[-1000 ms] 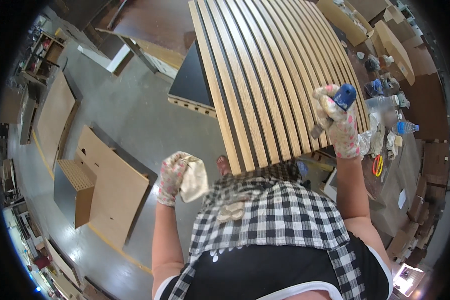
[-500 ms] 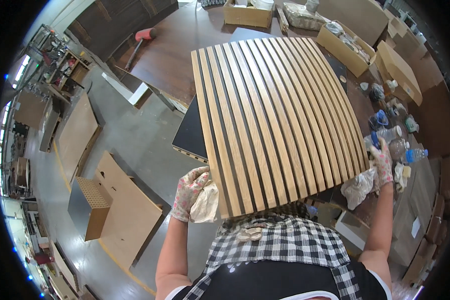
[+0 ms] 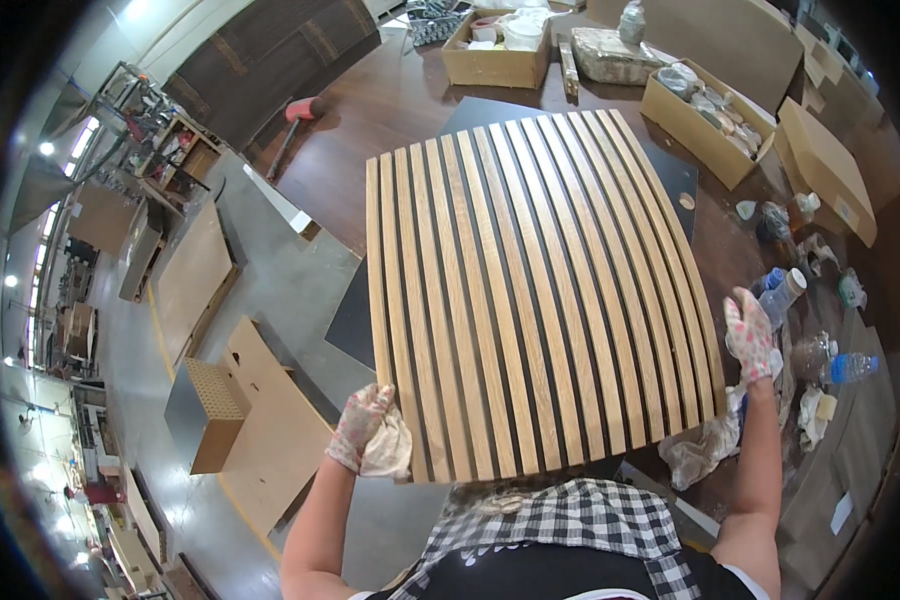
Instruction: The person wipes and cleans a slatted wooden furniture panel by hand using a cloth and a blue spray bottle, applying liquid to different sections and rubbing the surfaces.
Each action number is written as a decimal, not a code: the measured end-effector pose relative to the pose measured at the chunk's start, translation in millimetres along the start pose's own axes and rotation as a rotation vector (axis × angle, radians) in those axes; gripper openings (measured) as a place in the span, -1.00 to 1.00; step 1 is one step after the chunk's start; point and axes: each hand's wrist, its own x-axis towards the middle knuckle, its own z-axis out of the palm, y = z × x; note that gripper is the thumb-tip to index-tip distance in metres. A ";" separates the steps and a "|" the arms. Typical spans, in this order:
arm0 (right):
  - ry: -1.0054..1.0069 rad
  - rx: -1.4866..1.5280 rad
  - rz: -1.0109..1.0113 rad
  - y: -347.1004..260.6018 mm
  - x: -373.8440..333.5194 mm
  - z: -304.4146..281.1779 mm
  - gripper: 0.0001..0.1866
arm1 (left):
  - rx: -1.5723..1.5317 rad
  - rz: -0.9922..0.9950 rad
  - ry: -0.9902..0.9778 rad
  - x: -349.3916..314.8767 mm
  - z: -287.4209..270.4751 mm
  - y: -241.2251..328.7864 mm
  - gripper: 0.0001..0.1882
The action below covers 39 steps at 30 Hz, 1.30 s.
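A slatted wooden panel [image 3: 550, 300], light wood strips with dark gaps, lies before me on a dark table. At its near left corner my left hand [image 3: 362, 425], in a floral glove, is closed around a crumpled white cloth [image 3: 388, 448]. Its fingers are against the panel's edge. My right hand [image 3: 748, 338], gloved alike, is raised just off the panel's right edge. Its fingers are stretched out and nothing shows in them. Beyond them lies a clear bottle with a white cap [image 3: 785, 295], next to a small blue object [image 3: 773, 278].
Dark boards [image 3: 678, 190] stick out from under the panel. A red-headed mallet [image 3: 298, 120] lies at the far left. Open cardboard boxes [image 3: 495, 68] stand at the back. Clear bottles [image 3: 850, 368] and a plastic bag [image 3: 705, 450] lie on the right. Brown panels [image 3: 280, 430] rest on the left floor.
My right hand has drawn away from the blue object near the bottles. The panel and my left hand with the cloth appear lower in view, and the whole view has shifted.
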 end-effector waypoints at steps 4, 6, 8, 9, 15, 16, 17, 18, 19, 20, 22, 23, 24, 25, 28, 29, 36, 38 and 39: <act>-0.024 0.047 -0.079 -20.0 37.2 33.7 -0.68 | 0.301 0.033 0.080 -19.2 15.4 -33.5 -0.72; 0.015 0.133 -0.137 -33.0 46.9 48.9 -0.69 | 0.227 0.270 0.166 -16.3 7.3 -121.3 -0.71; 0.227 -0.001 -0.293 -32.6 53.3 39.9 -0.68 | 0.032 0.112 0.132 -26.8 24.8 -64.9 -0.71; 0.347 -0.186 -0.322 -47.4 53.9 23.0 -0.67 | -0.142 -0.053 0.120 -36.5 28.5 -39.3 -0.71; 0.578 -0.427 -0.134 55.1 126.9 7.2 -0.56 | -0.140 -0.062 0.119 -33.7 29.9 -30.4 -0.76; 0.462 -0.331 -0.019 83.7 136.4 40.4 -0.54 | -0.038 -0.047 0.139 -32.8 20.5 -41.8 -0.75; 0.251 -0.280 0.063 73.8 129.4 64.5 -0.49 | 0.140 0.062 0.176 -33.8 15.2 -40.7 -0.72; 0.101 -0.216 0.127 70.6 124.5 79.7 -0.42 | 0.136 0.062 0.173 -30.8 10.8 -44.3 -0.69; 0.079 -0.253 0.246 58.1 118.2 93.5 -0.42 | 0.155 0.077 0.177 -23.1 8.4 -52.8 -0.68; 0.040 -0.312 0.346 60.0 118.8 76.9 -0.43 | 0.153 0.064 0.178 -34.1 20.9 -49.3 -0.67; 0.000 -0.239 0.408 71.1 114.7 64.7 -0.42 | -0.212 -0.022 0.175 -32.3 34.9 -63.5 -0.64; -0.047 -0.162 0.467 71.8 113.4 61.0 -0.41 | -0.158 -0.001 0.166 -29.4 35.4 -64.5 -0.63; -0.168 -0.046 0.458 76.2 116.0 51.6 -0.36 | -0.098 0.018 0.157 -26.9 31.7 -66.2 -0.63; -0.014 -0.004 0.374 75.9 112.5 53.0 -0.34 | -0.080 0.009 0.164 -24.3 29.8 -67.7 -0.73; 0.256 0.390 0.159 45.8 102.5 23.3 -0.36 | -0.070 0.016 0.159 -30.4 26.2 -56.3 -0.71; 0.463 0.362 0.077 57.9 109.0 31.5 -0.33 | 0.004 0.034 0.149 -35.3 29.4 -44.2 -0.68; 0.502 0.258 0.161 122.4 143.1 63.9 -0.16 | 0.013 -0.020 0.186 -42.7 33.0 -27.5 -0.62; 0.603 0.234 0.178 121.6 141.1 83.4 -0.14 | 0.210 0.109 0.222 -36.1 28.4 -35.0 -0.70; 0.553 0.300 0.160 111.0 136.4 78.9 -0.17 | 0.266 0.093 0.218 -32.8 21.5 -46.9 -0.69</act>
